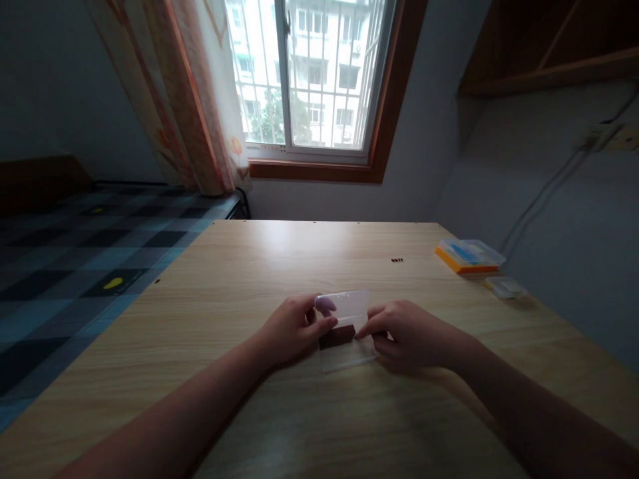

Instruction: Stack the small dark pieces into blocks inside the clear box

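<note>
My left hand [294,329] grips the left side of a clear plastic box [344,362], its thumb over the near side and fingers partly seen through the plastic. The box is tilted above the table, with its lid part raised at the back. Inside lies a dark reddish-brown block [337,336], apparently a row of small pieces packed together. At the right end of that row are the closed fingertips of my right hand [399,329]. Whether they pinch one small dark piece is too small to tell.
Several small dark pieces [397,260] stand in a short row on the wooden table [259,259]. At its right edge lie an orange-and-clear case [469,256] and a smaller clear box [506,287]. A checked bed [124,233] adjoins the left side; a wall [564,233] borders the right.
</note>
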A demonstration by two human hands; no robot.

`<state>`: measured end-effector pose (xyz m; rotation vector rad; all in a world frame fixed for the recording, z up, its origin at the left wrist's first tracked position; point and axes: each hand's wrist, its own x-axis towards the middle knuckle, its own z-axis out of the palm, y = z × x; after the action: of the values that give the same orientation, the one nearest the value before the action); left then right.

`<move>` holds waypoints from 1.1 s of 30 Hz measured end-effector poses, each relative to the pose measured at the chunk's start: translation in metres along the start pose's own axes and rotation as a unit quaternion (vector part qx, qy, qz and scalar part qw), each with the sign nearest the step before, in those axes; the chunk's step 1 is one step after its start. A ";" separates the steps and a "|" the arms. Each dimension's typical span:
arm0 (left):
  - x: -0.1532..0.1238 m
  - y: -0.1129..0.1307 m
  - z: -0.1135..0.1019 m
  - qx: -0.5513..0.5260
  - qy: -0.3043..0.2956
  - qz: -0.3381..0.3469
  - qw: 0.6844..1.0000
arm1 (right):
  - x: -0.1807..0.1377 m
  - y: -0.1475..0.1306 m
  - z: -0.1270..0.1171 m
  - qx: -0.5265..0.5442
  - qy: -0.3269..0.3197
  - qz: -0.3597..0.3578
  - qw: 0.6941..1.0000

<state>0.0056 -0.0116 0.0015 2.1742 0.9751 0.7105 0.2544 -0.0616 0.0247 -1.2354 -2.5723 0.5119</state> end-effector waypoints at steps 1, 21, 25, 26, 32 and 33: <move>0.000 0.001 0.000 -0.001 0.000 -0.002 1.000 | 0.000 0.000 0.000 -0.001 -0.001 -0.001 1.000; 0.000 -0.002 0.001 0.006 -0.002 0.002 1.000 | -0.001 0.002 -0.001 0.000 -0.006 -0.012 1.000; -0.001 -0.004 0.001 0.008 -0.002 0.007 1.000 | -0.001 0.003 -0.001 0.003 -0.008 -0.016 1.000; -0.001 -0.003 0.001 0.009 -0.002 0.008 1.000 | -0.001 0.003 -0.001 0.005 -0.009 -0.017 1.000; 0.000 0.001 -0.001 0.006 -0.003 0.006 1.000 | -0.001 0.003 -0.002 0.013 -0.010 -0.020 1.000; 0.000 0.001 -0.001 0.006 -0.002 0.006 1.000 | -0.001 0.003 -0.002 0.012 -0.011 -0.018 1.000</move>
<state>0.0053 -0.0119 0.0022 2.1930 0.9659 0.7069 0.2579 -0.0601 0.0253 -1.1796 -2.5941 0.5511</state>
